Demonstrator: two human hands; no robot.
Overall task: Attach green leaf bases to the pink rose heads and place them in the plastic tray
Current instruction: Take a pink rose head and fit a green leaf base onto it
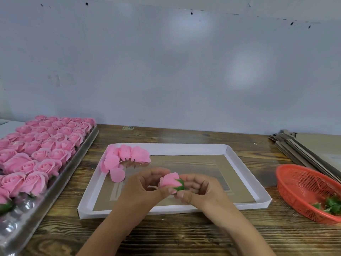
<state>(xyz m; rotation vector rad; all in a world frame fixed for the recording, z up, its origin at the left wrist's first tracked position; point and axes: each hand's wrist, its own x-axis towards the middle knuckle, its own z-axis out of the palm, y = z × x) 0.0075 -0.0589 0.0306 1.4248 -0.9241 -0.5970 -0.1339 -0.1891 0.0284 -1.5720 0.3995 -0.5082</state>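
Observation:
My left hand and my right hand meet above the white box lid. Between them they hold one pink rose head lying on its side. A green leaf base sits on its right end, pinched by the fingers of my right hand. Several loose pink rose heads lie in the lid's far left corner. The clear plastic tray on the left is filled with rows of pink roses; its near cups hold nothing.
A red mesh basket with a few green leaf bases stands at the right. Flattened cardboard sheets are stacked behind it. A grey wall closes off the back of the wooden table.

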